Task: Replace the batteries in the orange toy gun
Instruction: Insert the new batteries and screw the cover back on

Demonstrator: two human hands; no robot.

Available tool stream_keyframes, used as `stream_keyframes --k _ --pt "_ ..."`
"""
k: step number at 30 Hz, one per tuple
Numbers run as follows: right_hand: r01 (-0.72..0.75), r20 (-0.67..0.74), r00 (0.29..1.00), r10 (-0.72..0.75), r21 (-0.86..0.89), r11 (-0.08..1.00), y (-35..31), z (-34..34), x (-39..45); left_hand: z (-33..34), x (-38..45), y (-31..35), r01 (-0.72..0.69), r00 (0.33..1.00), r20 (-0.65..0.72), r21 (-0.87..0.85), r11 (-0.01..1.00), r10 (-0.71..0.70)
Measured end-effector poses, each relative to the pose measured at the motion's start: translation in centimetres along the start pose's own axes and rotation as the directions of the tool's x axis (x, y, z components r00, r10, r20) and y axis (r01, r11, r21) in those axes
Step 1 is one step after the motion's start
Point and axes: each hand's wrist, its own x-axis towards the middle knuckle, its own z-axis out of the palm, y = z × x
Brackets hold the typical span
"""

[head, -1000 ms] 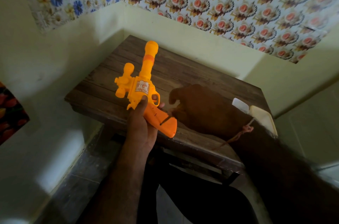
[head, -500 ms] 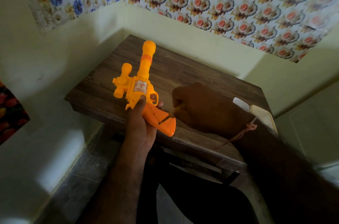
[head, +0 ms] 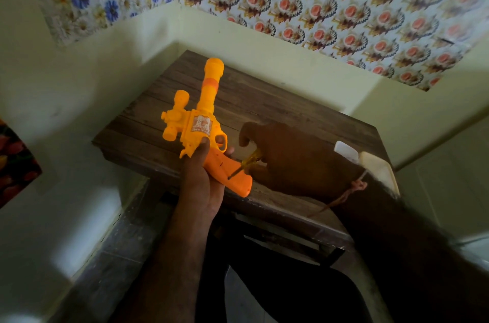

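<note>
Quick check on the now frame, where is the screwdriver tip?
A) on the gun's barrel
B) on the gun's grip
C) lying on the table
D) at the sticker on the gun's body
B: the right hand holds the screwdriver with its tip at a hole in the grip of the orange toy gun, which the left hand holds.

right hand point(head: 296, 158) hides most of the screwdriver point(head: 250, 161) handle.

Dark wooden table point(head: 277, 108) in a pale-walled corner

Behind the table, floral wallpaper point(head: 330, 5) above cream wall; on the table's right end, a white block point(head: 345, 153) touching a cream slab point(head: 381, 171); left of the table, low down, a red patterned cloth point(head: 13, 164).
</note>
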Motion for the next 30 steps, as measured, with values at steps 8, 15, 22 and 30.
stream_keyframes --k 8,15,22,30 --pt "-0.018 -0.05 0.999 0.015 -0.06 0.998 -0.09 -0.47 0.22 0.02 0.07 0.07 0.008 1.0 -0.019 -0.018 1.0 -0.008" --pt "0.004 -0.038 0.999 -0.007 -0.085 0.996 -0.26 -0.54 0.2 -0.07 0.14 -0.01 -0.003 1.0 -0.012 -0.01 1.0 0.002" --pt "0.027 -0.023 0.999 -0.029 -0.106 0.994 -0.19 -0.23 -0.06 0.02 -0.01 0.04 -0.017 1.0 0.021 0.009 1.0 0.016" --pt "-0.011 0.011 1.0 0.013 -0.11 0.994 -0.4 -0.29 -0.15 0.01 0.12 0.0 -0.008 1.0 0.011 0.015 1.0 0.008"
